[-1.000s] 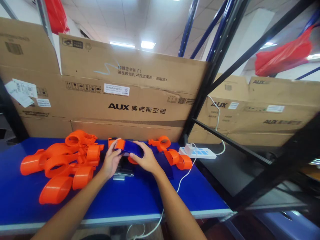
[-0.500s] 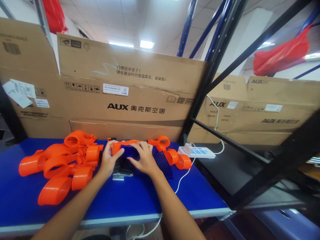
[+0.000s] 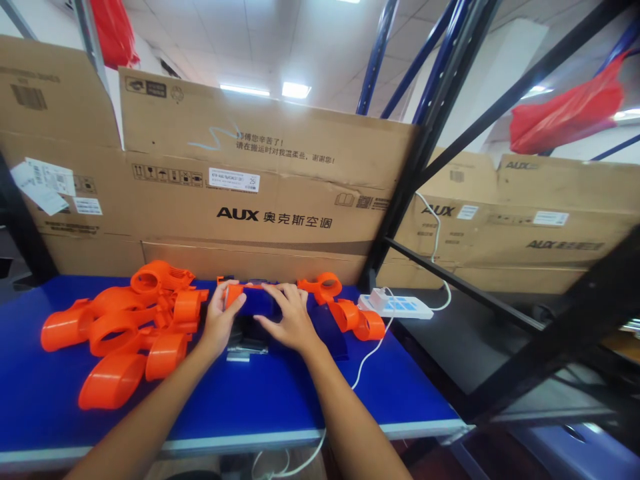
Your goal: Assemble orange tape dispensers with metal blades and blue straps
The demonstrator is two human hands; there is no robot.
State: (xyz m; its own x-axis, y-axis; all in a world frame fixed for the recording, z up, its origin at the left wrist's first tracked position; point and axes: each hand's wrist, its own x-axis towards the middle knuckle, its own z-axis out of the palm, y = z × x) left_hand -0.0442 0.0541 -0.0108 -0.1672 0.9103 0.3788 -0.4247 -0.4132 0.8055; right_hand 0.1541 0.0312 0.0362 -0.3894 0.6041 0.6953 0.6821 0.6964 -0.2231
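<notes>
Bright Room, Soft Margins

Light: white, overhead; a square panel [image 3: 296, 90] and a strip lamp [image 3: 245, 90] burn out on the ceiling [image 3: 330, 40] above me. Haze: a pale veil near the panel, washing the upper edge of the carton [image 3: 280, 187]. Highlights: small, glossy, on the orange pieces [image 3: 113, 380]. Shadow: dark beneath the hands [image 3: 290, 317]; the black shelf [image 3: 450, 340] at right lies dim. Sharpness: large lettering [image 3: 274, 217] reads, fine print on the label [image 3: 234, 180] breaks up, boxes [image 3: 565, 223] at far right smear. Distortion: wide-angle; posts [image 3: 400, 193] lean outward.
</notes>
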